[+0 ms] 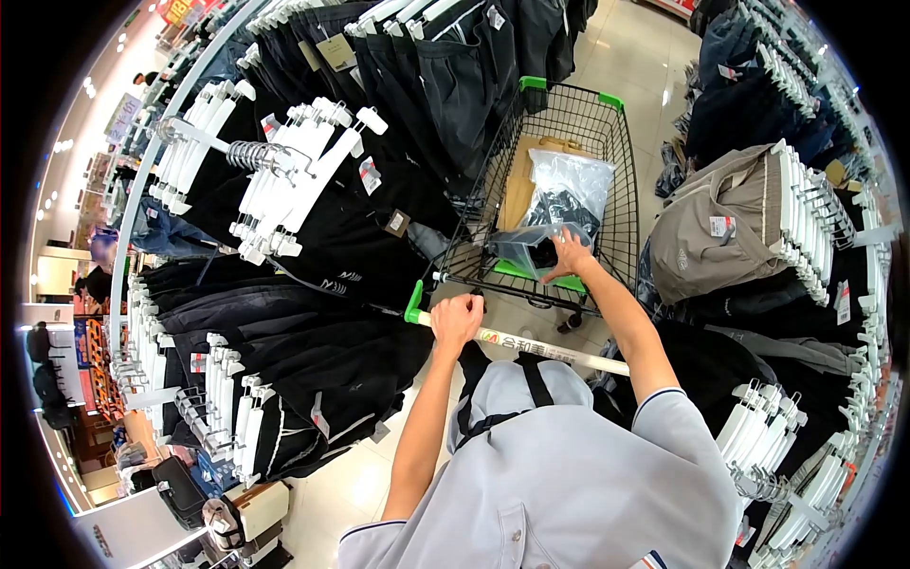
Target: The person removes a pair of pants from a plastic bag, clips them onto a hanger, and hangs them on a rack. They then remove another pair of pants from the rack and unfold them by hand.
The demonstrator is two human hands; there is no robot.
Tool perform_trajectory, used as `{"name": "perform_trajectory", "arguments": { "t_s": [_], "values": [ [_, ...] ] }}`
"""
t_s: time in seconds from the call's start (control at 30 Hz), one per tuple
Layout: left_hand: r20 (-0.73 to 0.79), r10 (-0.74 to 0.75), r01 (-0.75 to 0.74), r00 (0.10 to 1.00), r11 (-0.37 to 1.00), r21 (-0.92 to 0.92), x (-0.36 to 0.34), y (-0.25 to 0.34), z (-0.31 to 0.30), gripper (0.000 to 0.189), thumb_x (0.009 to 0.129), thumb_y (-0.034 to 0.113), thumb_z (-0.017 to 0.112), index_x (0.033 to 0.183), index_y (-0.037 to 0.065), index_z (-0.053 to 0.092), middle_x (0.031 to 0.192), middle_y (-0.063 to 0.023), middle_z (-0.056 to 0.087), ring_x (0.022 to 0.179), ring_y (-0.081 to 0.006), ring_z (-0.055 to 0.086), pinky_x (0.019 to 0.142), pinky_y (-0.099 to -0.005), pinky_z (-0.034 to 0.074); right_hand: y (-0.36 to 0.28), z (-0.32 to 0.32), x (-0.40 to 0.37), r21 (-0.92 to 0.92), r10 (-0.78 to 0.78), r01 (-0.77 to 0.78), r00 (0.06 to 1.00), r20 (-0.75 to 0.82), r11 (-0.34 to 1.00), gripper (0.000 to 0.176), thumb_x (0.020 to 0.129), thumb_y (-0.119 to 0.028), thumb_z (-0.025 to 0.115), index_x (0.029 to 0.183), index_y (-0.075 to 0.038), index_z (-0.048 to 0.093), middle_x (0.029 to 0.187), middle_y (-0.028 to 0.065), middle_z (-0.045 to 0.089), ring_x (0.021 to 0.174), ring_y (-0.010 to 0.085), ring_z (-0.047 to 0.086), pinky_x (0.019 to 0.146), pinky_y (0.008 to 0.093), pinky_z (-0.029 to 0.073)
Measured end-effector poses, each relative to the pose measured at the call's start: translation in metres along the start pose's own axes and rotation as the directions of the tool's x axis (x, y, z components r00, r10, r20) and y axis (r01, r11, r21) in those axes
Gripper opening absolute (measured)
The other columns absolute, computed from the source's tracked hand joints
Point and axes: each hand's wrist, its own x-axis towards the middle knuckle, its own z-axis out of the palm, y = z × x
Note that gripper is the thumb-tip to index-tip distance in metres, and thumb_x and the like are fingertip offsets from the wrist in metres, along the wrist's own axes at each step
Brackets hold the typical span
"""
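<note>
My left hand [457, 321] is wrapped round the white handle [588, 359] of a shopping cart, near its green left end. My right hand [569, 254] reaches over the near rim into the black wire cart [633, 180]. Its thumb and fingers are set apart on the edge of a clear plastic package [519, 248] with something dark in it. Beyond that package lies a clear bag [576, 180] with black-and-white contents. A tan, flat item [519, 185] sits beneath them along the cart's left side.
Racks of black trousers [313, 228] on white hangers [303, 171] crowd the cart's left. Grey-brown shorts [725, 228] and more dark clothes hang close on the right. A tiled aisle [635, 47] runs ahead. Bags [180, 493] stand at lower left.
</note>
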Motion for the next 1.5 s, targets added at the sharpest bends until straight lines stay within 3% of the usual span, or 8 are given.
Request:
{"name": "perform_trajectory", "arguments": {
  "t_s": [0.13, 0.27, 0.37, 0.53, 0.63, 1.2, 1.33, 1.5],
  "values": [
    [0.000, 0.004, -0.004, 1.000, 1.000, -0.002, -0.001, 0.001, 0.000, 0.035, 0.088, 0.033, 0.060, 0.077, 0.005, 0.077, 0.072, -0.0240, 0.068, 0.069, -0.0467, 0.066, 0.070, -0.0540, 0.054, -0.001, -0.001, -0.003, -0.013, 0.010, -0.011, 1.000, -0.013, 1.000, 0.160, 0.043, -0.086, 0.085, 0.167, -0.014, 0.012, 0.172, 0.0220, -0.006, 0.158, 0.0477, 0.002, 0.112, 0.0803, 0.026],
    [0.002, 0.008, -0.008, 1.000, 1.000, -0.009, -0.002, 0.001, 0.000, 0.035, 0.088, 0.033, 0.060, 0.077, 0.004, 0.076, 0.071, -0.0240, 0.068, 0.069, -0.0465, 0.066, 0.069, -0.0538, 0.054, -0.002, -0.001, -0.002, -0.043, -0.014, 0.010, 0.996, -0.088, 0.999, 0.164, 0.040, -0.087, 0.084, 0.167, -0.015, 0.011, 0.172, 0.0215, -0.009, 0.157, 0.0487, -0.003, 0.112, 0.0817, 0.025],
    [0.009, 0.010, -0.010, 1.000, 1.000, 0.000, -0.001, 0.000, 0.001, 0.035, 0.088, 0.033, 0.061, 0.076, 0.004, 0.076, 0.071, -0.0238, 0.068, 0.069, -0.0461, 0.067, 0.069, -0.0537, 0.054, 0.000, 0.002, 0.002, -0.042, -0.015, 0.012, 0.996, -0.085, 0.999, 0.155, 0.046, -0.083, 0.086, 0.166, -0.015, 0.016, 0.173, 0.0215, -0.002, 0.157, 0.0479, 0.006, 0.112, 0.0796, 0.028],
    [0.002, 0.023, -0.023, 1.000, 1.000, 0.000, -0.002, 0.000, 0.002, 0.035, 0.089, 0.033, 0.061, 0.074, 0.004, 0.074, 0.070, -0.0238, 0.067, 0.068, -0.0467, 0.066, 0.068, -0.0545, 0.053, 0.011, 0.030, 0.028, 0.049, -0.050, 0.054, 0.995, -0.089, 0.997, 0.087, 0.076, -0.042, 0.085, 0.145, -0.009, 0.045, 0.148, 0.0218, 0.048, 0.133, 0.0433, 0.052, 0.106, 0.0560, 0.050],
    [-0.050, 0.064, -0.065, 0.997, 0.998, -0.024, -0.002, 0.000, 0.003, 0.036, 0.090, 0.030, 0.061, 0.070, 0.000, 0.069, 0.066, -0.0239, 0.063, 0.063, -0.0466, 0.063, 0.063, -0.0528, 0.051, 0.010, 0.035, 0.026, 0.069, -0.043, 0.052, 0.991, -0.127, 0.996, 0.073, 0.081, -0.026, 0.081, 0.141, -0.007, 0.044, 0.141, 0.0222, 0.051, 0.131, 0.0417, 0.055, 0.105, 0.0490, 0.053],
    [0.024, 0.010, -0.009, 1.000, 1.000, -0.014, 0.003, -0.004, 0.007, 0.030, 0.089, 0.028, 0.063, 0.073, 0.005, 0.073, 0.066, -0.0211, 0.066, 0.064, -0.0441, 0.065, 0.063, -0.0521, 0.052, -0.003, 0.045, 0.101, 0.004, 0.012, -0.012, 1.000, 0.003, 1.000, 0.098, 0.079, -0.034, 0.082, 0.157, -0.009, 0.029, 0.151, 0.0221, 0.044, 0.144, 0.0411, 0.041, 0.113, 0.0526, 0.045],
    [0.018, 0.024, -0.024, 1.000, 1.000, -0.003, 0.004, -0.005, 0.009, 0.026, 0.088, 0.025, 0.065, 0.072, 0.006, 0.072, 0.062, -0.0172, 0.065, 0.058, -0.0391, 0.065, 0.059, -0.0486, 0.051, -0.008, 0.050, 0.125, -0.003, -0.042, 0.042, 0.999, 0.007, 0.999, 0.094, 0.082, -0.022, 0.075, 0.160, -0.008, 0.025, 0.159, 0.0252, 0.034, 0.145, 0.0463, 0.039, 0.115, 0.0555, 0.042],
    [0.043, 0.008, -0.008, 0.999, 1.000, 0.001, 0.006, -0.005, 0.011, 0.023, 0.086, 0.020, 0.067, 0.069, 0.004, 0.069, 0.061, -0.0147, 0.063, 0.053, -0.0365, 0.062, 0.053, -0.0451, 0.048, 0.001, 0.123, 0.196, -0.088, -0.117, 0.103, 0.978, -0.172, 0.991, 0.087, 0.086, -0.021, 0.071, 0.160, -0.008, 0.028, 0.157, 0.0223, 0.040, 0.142, 0.0408, 0.044, 0.115, 0.0597, 0.039]
  ]
}}
